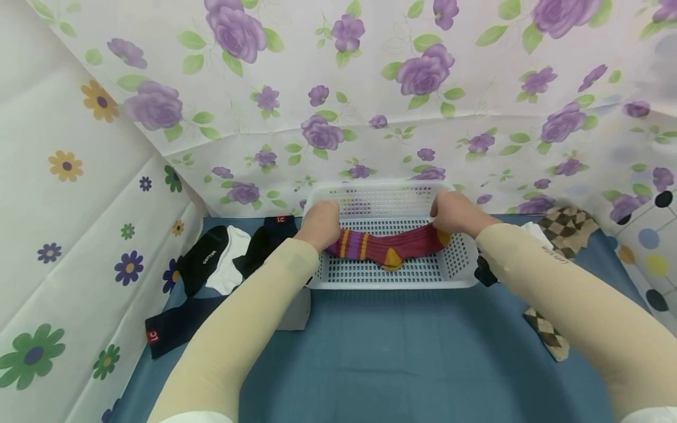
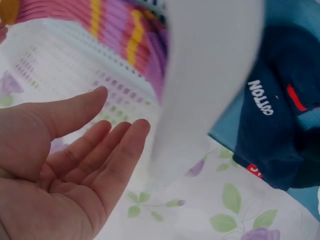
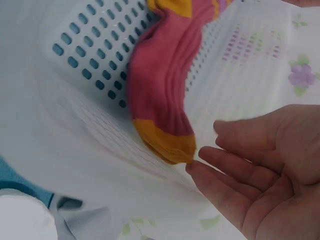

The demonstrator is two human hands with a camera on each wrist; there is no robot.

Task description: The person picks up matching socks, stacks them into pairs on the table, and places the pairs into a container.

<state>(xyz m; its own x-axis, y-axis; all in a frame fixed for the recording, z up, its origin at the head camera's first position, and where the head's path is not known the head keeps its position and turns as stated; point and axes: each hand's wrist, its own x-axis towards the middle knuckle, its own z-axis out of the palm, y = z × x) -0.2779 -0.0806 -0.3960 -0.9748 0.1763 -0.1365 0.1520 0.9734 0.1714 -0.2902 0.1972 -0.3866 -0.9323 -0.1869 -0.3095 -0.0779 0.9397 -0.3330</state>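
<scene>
A maroon sock (image 1: 372,247) with purple and yellow stripes and a mustard heel and toe lies lengthwise in a white perforated basket (image 1: 391,285). At the striped cuff end is my left hand (image 1: 320,224); in the left wrist view its fingers are loosely extended, apart from the cuff (image 2: 120,35), with nothing in them. My right hand (image 1: 453,212) hovers over the basket's right end. Its relaxed fingers come right up to the mustard toe (image 3: 167,145) in the right wrist view, without curling round it.
Left of the basket lie black socks (image 1: 203,258), a white sock (image 1: 228,261), a navy sock (image 1: 182,323) and a grey piece (image 1: 296,311). Brown checked socks (image 1: 568,229) lie on the right. A flowered cloth (image 1: 338,117) stands behind the basket on the blue surface (image 1: 370,358).
</scene>
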